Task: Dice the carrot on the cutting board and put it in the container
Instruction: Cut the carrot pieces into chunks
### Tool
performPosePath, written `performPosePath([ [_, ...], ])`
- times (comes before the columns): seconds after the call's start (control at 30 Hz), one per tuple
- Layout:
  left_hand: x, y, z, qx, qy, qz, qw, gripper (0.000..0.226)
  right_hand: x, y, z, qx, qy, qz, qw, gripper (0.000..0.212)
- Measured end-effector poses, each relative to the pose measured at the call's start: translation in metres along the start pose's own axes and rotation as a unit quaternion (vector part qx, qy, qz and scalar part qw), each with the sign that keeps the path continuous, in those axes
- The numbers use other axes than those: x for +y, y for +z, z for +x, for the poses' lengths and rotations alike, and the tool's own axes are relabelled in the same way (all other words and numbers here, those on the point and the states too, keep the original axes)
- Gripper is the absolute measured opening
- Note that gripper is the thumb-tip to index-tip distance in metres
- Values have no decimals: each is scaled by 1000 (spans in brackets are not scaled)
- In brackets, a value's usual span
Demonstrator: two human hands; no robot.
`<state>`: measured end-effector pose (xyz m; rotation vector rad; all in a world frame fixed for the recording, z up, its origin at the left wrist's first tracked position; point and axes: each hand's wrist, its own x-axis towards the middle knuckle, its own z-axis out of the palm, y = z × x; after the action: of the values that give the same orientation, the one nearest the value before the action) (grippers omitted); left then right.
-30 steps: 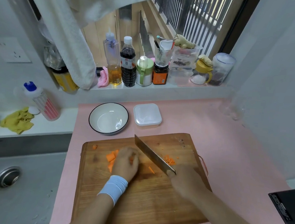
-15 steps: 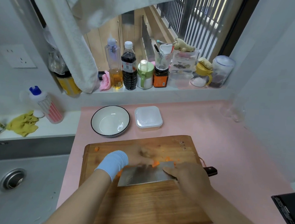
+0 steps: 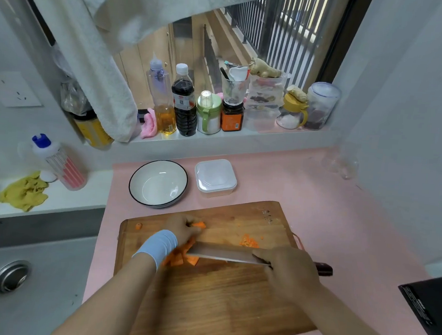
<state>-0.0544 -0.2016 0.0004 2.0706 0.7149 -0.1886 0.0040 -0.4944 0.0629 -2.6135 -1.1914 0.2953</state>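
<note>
While the right hand (image 3: 290, 276) clasped the knife (image 3: 223, 253) where blade meets handle, fingers curled over the spine, the blade lay turned almost flat and pointed toward nine o'clock. Its edge sat against a heap of carrot chunks (image 3: 178, 259). That posture suited gathering or scooping better than chopping, so I judged the coarse pieces were being marshalled for another pass.

The left hand (image 3: 183, 229), wearing a pale blue wristband (image 3: 159, 244), reached to the heap's one o'clock. Its fingertips were curled on a loose orange piece (image 3: 200, 224), probably to draw it toward the blade.

At the right hand's eleven o'clock lay a small scatter of finished dice (image 3: 248, 241), parked apart from the uncut chunks. A lone stub (image 3: 138, 226) sat at the left hand's nine o'clock. All the carrot was on the cutting board (image 3: 216, 307); none showed anywhere else.

Just beyond the board's far edge, at twelve o'clock, stood a white bowl (image 3: 157, 183) and a square lidded box (image 3: 215, 176), side by side and within easy reach for the transfer. The box looked closed, so it would need opening if it was the intended container.
</note>
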Motion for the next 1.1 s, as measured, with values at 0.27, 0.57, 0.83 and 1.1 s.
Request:
performPosePath([
  [0.27,3,27,-14,-33,108,101,988,28,-11,9,4,-13,221,174,959,25],
  [0.57,0,64,-22,-7,263,237,935,43,-27,20,0,-35,277,196,940,23],
  [0.83,-5,72,-30,-4,251,259,933,39,-40,27,-5,-43,288,199,936,22],
  [1.1,-15,86,-48,93,208,209,951,49,-53,34,-9,-57,270,223,935,40],
])
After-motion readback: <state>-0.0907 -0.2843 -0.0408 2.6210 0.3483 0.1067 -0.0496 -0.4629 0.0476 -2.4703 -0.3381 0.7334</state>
